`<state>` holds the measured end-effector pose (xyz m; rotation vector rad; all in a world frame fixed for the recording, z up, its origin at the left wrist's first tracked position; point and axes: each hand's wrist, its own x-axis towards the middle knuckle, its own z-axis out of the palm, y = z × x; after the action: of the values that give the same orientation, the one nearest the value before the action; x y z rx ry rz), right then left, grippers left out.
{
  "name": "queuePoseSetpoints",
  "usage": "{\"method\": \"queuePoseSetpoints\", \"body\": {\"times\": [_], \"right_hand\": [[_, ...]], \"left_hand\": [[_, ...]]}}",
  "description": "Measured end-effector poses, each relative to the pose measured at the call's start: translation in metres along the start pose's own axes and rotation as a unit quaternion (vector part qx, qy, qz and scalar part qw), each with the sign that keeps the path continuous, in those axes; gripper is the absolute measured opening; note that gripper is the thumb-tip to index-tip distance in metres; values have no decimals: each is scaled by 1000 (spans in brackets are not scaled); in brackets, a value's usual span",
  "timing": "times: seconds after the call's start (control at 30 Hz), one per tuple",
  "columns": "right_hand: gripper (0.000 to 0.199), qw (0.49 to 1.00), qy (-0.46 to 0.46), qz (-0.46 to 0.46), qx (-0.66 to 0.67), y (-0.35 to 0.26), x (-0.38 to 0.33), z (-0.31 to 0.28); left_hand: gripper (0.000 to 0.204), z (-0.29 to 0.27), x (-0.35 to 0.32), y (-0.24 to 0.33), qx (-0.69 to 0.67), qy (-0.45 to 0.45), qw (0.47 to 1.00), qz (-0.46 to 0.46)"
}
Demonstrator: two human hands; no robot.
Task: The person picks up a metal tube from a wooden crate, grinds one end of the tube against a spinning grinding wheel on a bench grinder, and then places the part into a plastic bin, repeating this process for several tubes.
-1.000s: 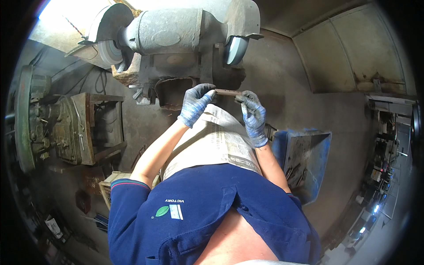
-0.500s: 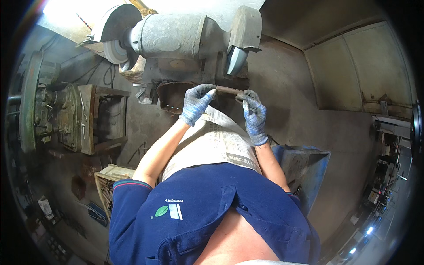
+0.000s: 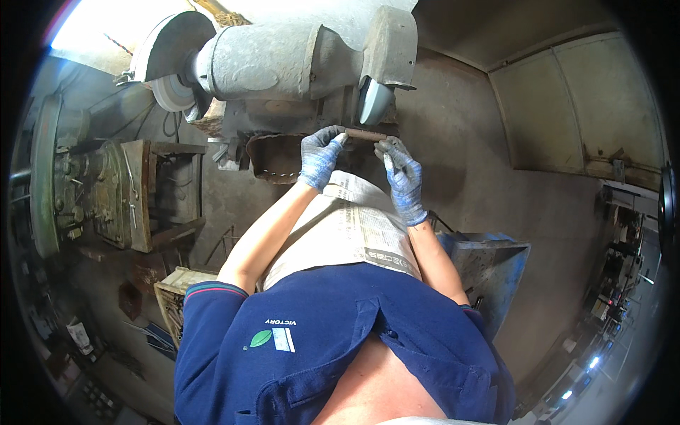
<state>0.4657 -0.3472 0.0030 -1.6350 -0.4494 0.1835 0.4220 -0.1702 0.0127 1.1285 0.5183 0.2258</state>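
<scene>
My left hand (image 3: 322, 157) and my right hand (image 3: 401, 170), both in blue-and-grey work gloves, pinch the two ends of a short, narrow brown bar (image 3: 366, 134). It lies almost level between my fingers, with a row of small marks along it; its exact kind I cannot make out. Just beyond it stands a grey bench grinder (image 3: 273, 62). The grinder's right wheel (image 3: 375, 100) shows below its guard, a little above the bar and apart from it. Its left wheel (image 3: 172, 93) is pale and partly covered by a guard.
A rusty open tray (image 3: 276, 157) sits under the grinder, left of my hands. Printed paper (image 3: 354, 219) covers my lap. To my right stands a blue-edged metal bin (image 3: 489, 262); to my left, a wooden box (image 3: 170, 290) and an old green machine (image 3: 99, 184).
Both hands have moved slightly away from me with the bar, nearer to the grinder's right wheel. The bar remains held at both ends.
</scene>
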Motion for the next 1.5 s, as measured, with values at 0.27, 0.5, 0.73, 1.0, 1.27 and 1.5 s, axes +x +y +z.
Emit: {"method": "queuePoseSetpoints", "body": {"times": [0.27,0.5,0.73,1.0,1.27,1.5], "right_hand": [[19,985,72,89,129,-1,14,-13],[15,985,75,83,134,8,14,14],[15,988,28,77,131,11,19,25],[20,984,37,129,114,16,18,-12],[24,970,24,153,188,18,24,6],[29,949,6,155,275,18,24,30]], "left_hand": [[9,28,19,-29,-97,11,995,-37],[6,6,25,-21,-92,50,993,-57],[6,-11,26,-6,-47,63,993,-90],[9,16,32,-26,-21,24,998,-56],[9,0,42,-24,24,46,995,-80],[8,-27,44,-20,21,43,997,-53]]}}
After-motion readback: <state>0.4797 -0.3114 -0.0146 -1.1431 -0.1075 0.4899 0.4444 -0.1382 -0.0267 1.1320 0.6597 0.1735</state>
